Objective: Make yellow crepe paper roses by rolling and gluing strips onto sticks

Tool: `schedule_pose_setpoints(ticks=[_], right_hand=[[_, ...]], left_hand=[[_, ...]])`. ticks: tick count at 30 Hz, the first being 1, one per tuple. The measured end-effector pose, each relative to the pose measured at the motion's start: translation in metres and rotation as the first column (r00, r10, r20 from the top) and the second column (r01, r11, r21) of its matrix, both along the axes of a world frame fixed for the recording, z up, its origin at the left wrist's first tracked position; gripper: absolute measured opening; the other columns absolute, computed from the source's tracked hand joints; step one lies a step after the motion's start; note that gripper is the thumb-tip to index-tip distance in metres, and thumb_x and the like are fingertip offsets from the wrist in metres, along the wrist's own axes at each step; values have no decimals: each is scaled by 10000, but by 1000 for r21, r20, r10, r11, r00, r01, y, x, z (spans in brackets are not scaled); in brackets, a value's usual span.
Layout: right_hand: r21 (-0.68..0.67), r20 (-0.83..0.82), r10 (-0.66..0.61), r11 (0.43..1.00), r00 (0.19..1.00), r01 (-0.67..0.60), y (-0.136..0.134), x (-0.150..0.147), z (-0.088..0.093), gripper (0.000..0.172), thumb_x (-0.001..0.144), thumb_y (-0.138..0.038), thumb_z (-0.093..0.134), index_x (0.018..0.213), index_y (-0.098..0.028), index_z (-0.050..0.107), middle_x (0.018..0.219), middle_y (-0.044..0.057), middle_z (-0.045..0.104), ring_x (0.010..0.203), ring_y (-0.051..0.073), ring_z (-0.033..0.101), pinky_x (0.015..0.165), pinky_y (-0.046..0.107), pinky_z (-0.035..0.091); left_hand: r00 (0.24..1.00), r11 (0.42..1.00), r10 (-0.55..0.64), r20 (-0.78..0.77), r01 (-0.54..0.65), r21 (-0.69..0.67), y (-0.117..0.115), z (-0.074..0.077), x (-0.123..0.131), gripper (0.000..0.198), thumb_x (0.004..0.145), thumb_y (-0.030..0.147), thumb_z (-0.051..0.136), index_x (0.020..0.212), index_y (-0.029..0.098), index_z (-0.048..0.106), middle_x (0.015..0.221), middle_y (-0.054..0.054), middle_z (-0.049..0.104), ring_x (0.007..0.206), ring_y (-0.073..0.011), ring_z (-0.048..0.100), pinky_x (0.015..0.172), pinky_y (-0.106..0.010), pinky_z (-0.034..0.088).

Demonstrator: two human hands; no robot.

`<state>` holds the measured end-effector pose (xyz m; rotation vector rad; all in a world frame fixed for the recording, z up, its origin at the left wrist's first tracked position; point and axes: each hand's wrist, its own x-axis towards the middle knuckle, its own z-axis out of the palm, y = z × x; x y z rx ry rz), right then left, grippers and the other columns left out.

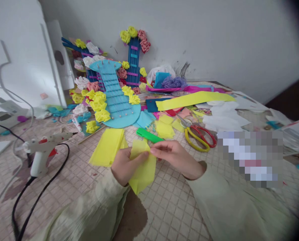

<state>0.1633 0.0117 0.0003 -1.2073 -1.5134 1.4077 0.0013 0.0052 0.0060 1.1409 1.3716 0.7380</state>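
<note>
Between my two hands is a sheet of thin yellow crepe paper (142, 174). My left hand (125, 164) grips it with the thumb laid across its face. At its upper right edge, the fingertips of my right hand (178, 157) pinch the paper. A stack of yellow paper sheets (105, 147) lies just left of my left hand. Behind the hands rests a bright green utility-knife-like tool (149, 135). Small yellow paper squares (165, 127) lie beyond it, and scissors with red and yellow handles (198, 135) are to the right.
A white hot glue gun (42, 150) with a black cord (54, 177) stands at left. Blue instrument-shaped pieces (114, 93) with paper flowers (98, 103) lean at the back. A yellow strip (194, 99), purple yarn (174, 82) and white paper (224, 115) lie at the back right.
</note>
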Motion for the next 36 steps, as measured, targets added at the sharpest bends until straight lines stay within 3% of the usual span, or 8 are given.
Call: schedule_pose_setpoints(ticks=[4, 9, 11, 16, 21, 24, 29, 36], right_hand=[[4, -9, -13, 1000, 1000, 13, 0, 0, 0, 162, 707, -314, 616, 742, -162, 660, 718, 15, 637, 675, 119, 554, 626, 247, 418], [-114, -53, -16, 993, 998, 10, 1, 1, 0, 134, 701, -287, 606, 718, -161, 647, 652, -5, 590, 618, 102, 514, 586, 239, 386], [-129, -56, -21, 992, 998, 13, 1, 1, 1, 125, 693, -278, 608, 708, -159, 641, 639, -9, 580, 606, 98, 506, 575, 235, 378], [-160, -65, -59, 986, 996, 48, 1, 0, 3, 133, 676, -280, 616, 708, -153, 634, 653, -4, 586, 596, 92, 507, 549, 225, 380], [-162, -88, -64, 986, 994, 49, 1, 0, 6, 132, 677, -275, 609, 707, -148, 632, 647, -2, 582, 578, 85, 497, 533, 220, 383], [-140, -81, -60, 989, 995, 48, 1, 0, 7, 135, 685, -280, 604, 708, -150, 630, 638, -7, 576, 570, 82, 488, 533, 220, 381], [-110, -72, -45, 993, 996, 37, 1, 0, 5, 126, 683, -275, 611, 701, -152, 629, 637, -8, 574, 583, 85, 488, 543, 221, 373], [-94, -72, -35, 995, 997, 29, -1, -1, 4, 148, 698, -300, 621, 729, -157, 636, 685, -6, 594, 627, 86, 507, 578, 216, 381]], left_hand=[[997, 996, -73, 29, 71, 63, -3, -3, 3, 250, 632, 373, 648, 613, 132, 582, 502, 15, 549, 425, -97, 495, 374, -188, 349], [948, 989, -41, 315, -8, 151, 1, -2, 2, 284, 655, 374, 643, 780, 172, 487, 562, 35, 585, 491, -115, 555, 466, -207, 416], [933, 984, -62, 354, -4, 181, 2, -3, 1, 308, 649, 339, 656, 813, 184, 446, 588, 39, 586, 517, -118, 562, 483, -208, 419], [966, 912, -160, 201, 67, 404, 2, -13, -2, 143, 754, 265, 539, 789, 185, 426, 575, 54, 498, 487, -74, 458, 458, -178, 347], [982, 799, -191, -12, 163, 578, 1, -14, -5, 56, 757, 161, 490, 810, 176, 482, 687, 17, 510, 614, -95, 494, 560, -201, 398], [981, 814, -195, 19, 151, 562, 0, -9, -4, 69, 759, 209, 497, 804, 164, 521, 717, -6, 541, 653, -116, 527, 585, -218, 419], [984, 890, -136, 118, 69, 452, 1, -6, -1, 121, 724, 267, 566, 715, 151, 536, 637, 8, 533, 596, -106, 506, 538, -208, 393], [969, 965, -93, 229, 32, 260, 1, -7, 1, 204, 679, 248, 606, 808, 170, 468, 598, 37, 561, 527, -88, 510, 505, -198, 380]])
